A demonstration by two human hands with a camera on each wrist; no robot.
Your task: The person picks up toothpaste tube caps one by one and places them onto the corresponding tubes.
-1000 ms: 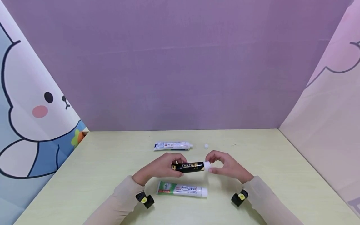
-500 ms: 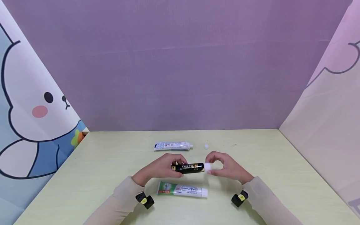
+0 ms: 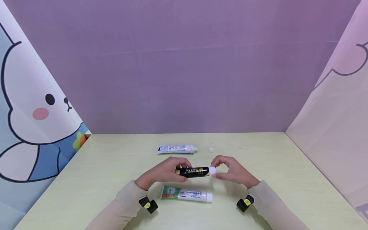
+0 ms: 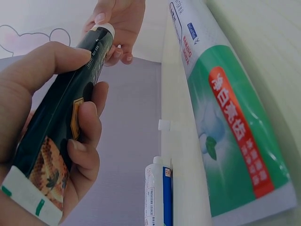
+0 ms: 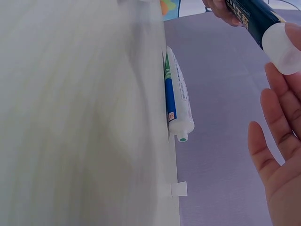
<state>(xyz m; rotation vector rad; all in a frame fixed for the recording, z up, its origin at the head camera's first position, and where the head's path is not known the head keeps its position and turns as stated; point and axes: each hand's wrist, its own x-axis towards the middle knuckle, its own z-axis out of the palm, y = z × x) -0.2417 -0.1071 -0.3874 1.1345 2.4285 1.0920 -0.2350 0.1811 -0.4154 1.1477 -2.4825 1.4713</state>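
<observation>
My left hand (image 3: pixel 169 170) grips a black toothpaste tube (image 3: pixel 195 172) with gold lettering, thumb on one side and fingers curled round the other in the left wrist view. The tube is held level above the table, its white cap (image 3: pixel 212 170) pointing right. My right hand (image 3: pixel 234 169) pinches that cap between thumb and index finger; its other fingers are loosely extended in the right wrist view. Below the held tube lies a green and white toothpaste tube (image 3: pixel 187 194) with its cap on. Behind it, a white and blue toothpaste tube (image 3: pixel 176 149) lies with its nozzle bare.
A small white cap (image 3: pixel 211 149) stands on the pale table (image 3: pixel 120 159), right of the uncapped tube's nozzle. A purple panel (image 3: pixel 184 80) rises along the table's back edge. Printed side panels with cartoon figures flank the table, and a black camera sits on each wrist.
The black tube and its cap have dipped very slightly, and its printed face has turned a little. Both hands keep nearly the same place and hold.
</observation>
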